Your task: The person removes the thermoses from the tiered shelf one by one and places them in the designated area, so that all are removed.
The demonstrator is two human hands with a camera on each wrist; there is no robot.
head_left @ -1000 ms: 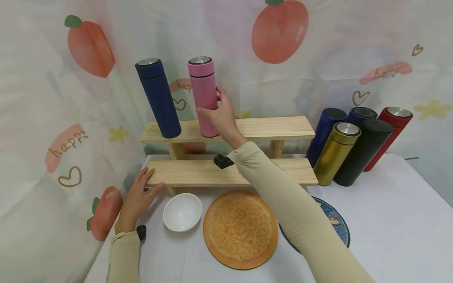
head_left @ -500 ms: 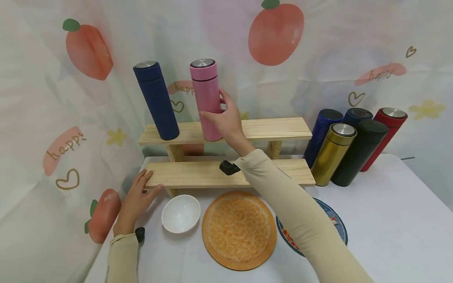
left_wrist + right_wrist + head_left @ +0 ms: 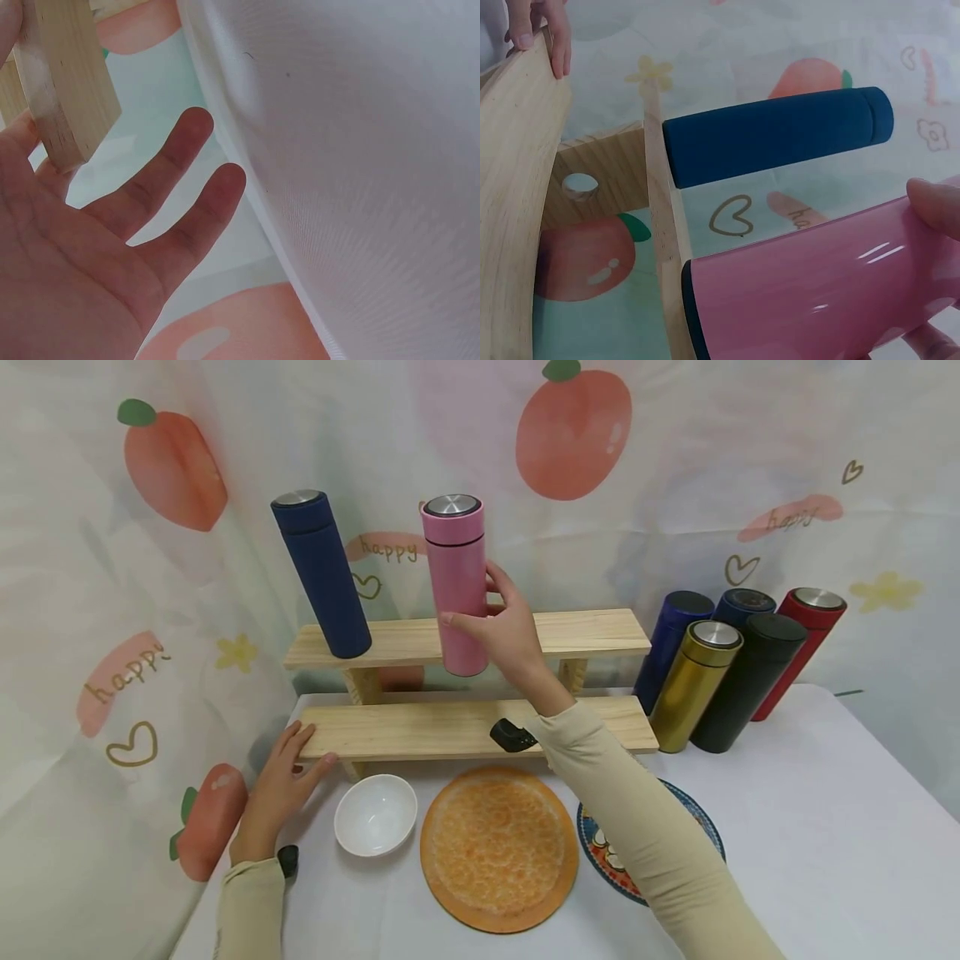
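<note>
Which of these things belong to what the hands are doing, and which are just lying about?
Probably in the job:
pink bottle, gripped by the right hand
wooden stand, held by the left hand
navy bottle, on that stand
five grouped bottles, perhaps waiting

Seemingly just lying about:
white bowl
round orange disc
patterned round disc, partly hidden
</note>
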